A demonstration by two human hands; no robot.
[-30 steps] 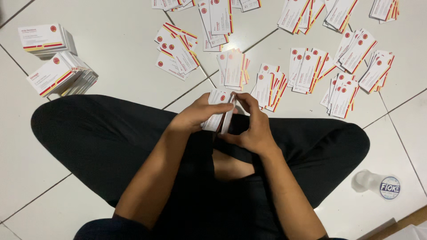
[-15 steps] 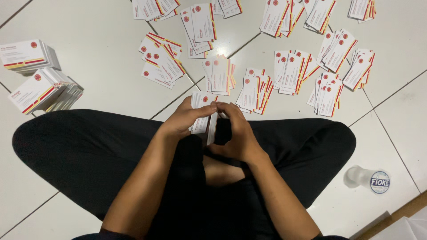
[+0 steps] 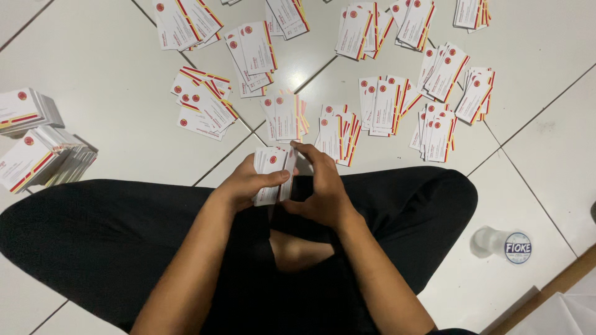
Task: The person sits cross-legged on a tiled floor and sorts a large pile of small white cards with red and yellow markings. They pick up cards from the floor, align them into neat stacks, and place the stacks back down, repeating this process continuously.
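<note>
Cards in a small stack, long axis upright, sit gripped in the left hand; the right hand closes on their edge, sorted piles just beyond.

Your cards are smooth paper. The floor tiles look shiny and hard. Your black trousers are soft, matt cloth.

Person sits cross-legged on white tile floor. Left hand grips card stack; right hand fingers at stack edge. Card piles spread ahead, taller stacks far left, plastic bottle at right.
</note>
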